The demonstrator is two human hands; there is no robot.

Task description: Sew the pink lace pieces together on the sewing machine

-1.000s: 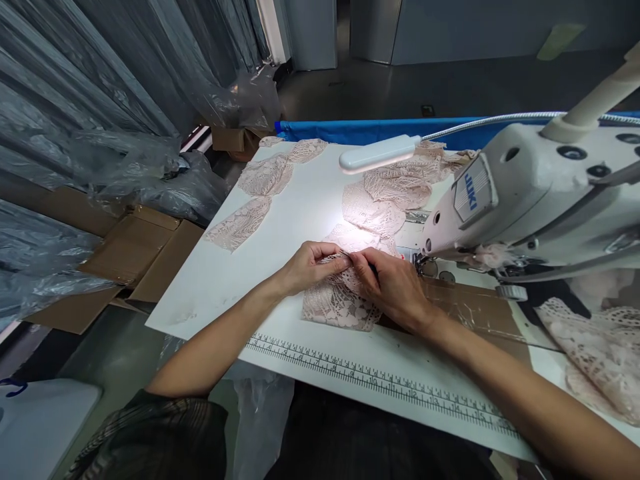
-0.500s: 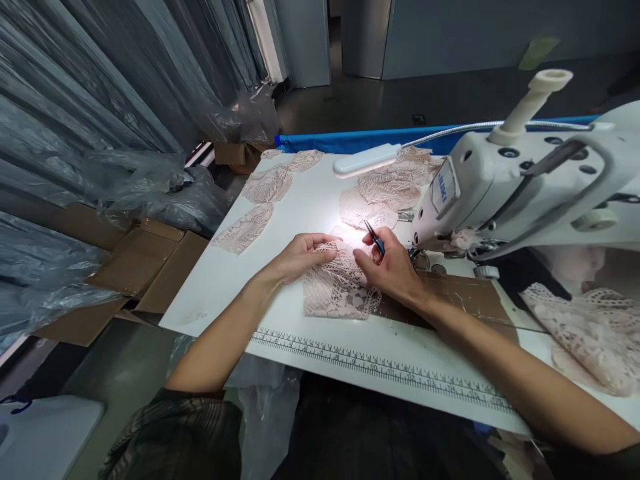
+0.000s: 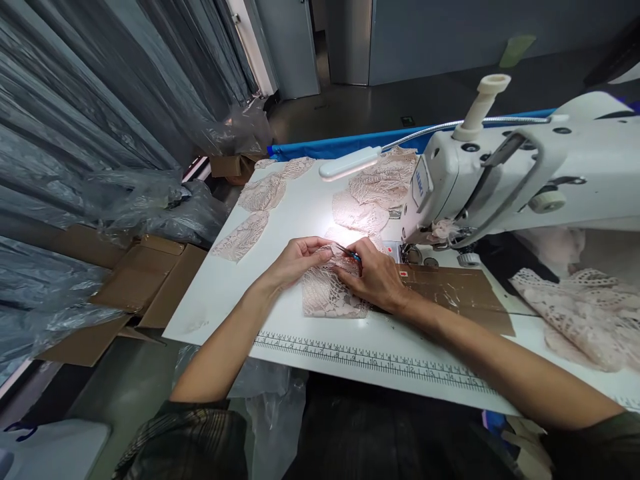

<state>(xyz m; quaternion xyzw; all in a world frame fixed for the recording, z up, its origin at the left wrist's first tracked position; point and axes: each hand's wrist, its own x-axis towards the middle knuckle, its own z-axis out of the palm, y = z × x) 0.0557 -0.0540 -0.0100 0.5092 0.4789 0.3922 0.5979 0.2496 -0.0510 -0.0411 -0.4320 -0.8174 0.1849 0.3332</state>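
A piece of pale pink lace fabric (image 3: pixel 333 293) lies on the white table in front of me, its upper edge raised between my hands. My left hand (image 3: pixel 297 260) pinches that edge with thumb and fingers. In my right hand (image 3: pixel 375 277) is a small pair of dark thread snips (image 3: pixel 350 253), closed in my fingers, with the blades pointing left at the lace near my left fingertips. Part of the lace is hidden under my right hand. Whether the blades touch the fabric I cannot tell.
A white sewing machine (image 3: pixel 450 187) stands at the right, with a lit lamp (image 3: pixel 350 163) on a bendy arm. More lace pieces (image 3: pixel 243 237) lie at the table's left, back and right (image 3: pixel 585 313). A printed ruler (image 3: pixel 370 360) runs along the front edge. Cardboard boxes (image 3: pixel 137 273) stand left.
My right hand has brought the snips down and left, from pointing upward to lying against the lace by my left fingers. My left hand still pinches the lace. The view has shifted slightly.
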